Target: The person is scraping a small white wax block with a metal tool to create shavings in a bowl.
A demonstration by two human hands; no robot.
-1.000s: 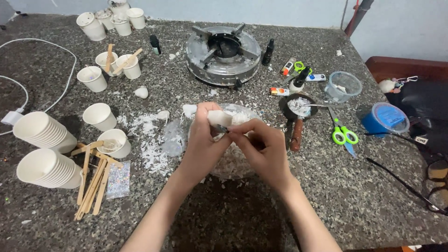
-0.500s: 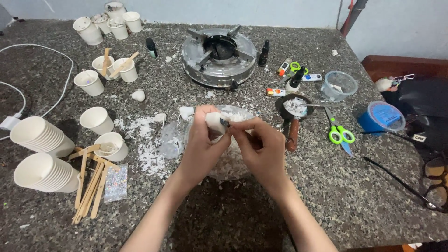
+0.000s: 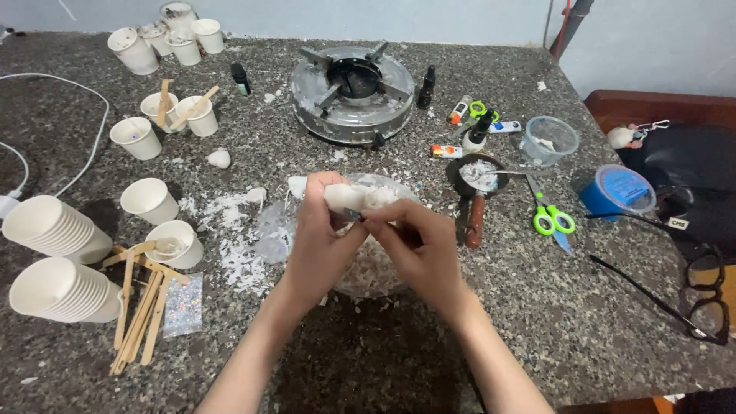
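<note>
My left hand (image 3: 318, 238) grips a white wax chunk (image 3: 343, 198) above a clear bowl (image 3: 399, 186) filled with white wax shavings. My right hand (image 3: 418, 249) pinches a small dark blade (image 3: 353, 215) against the underside of the chunk. Both hands are close together over the bowl, which they mostly hide. Loose white shavings (image 3: 234, 230) lie scattered on the speckled stone counter (image 3: 537, 307) to the left of the bowl.
A round metal gas burner (image 3: 351, 83) sits at the back. White paper cups (image 3: 149, 201), cup stacks (image 3: 57, 261) and wooden sticks (image 3: 142, 310) lie left. A small pan with wax (image 3: 477, 178), green scissors (image 3: 548, 215), a blue tub (image 3: 617, 192) and glasses (image 3: 701, 299) are right.
Both hands and the wax chunk stayed over the bowl, shifting slightly left and down in view. The blade moved from the chunk's side to its underside.
</note>
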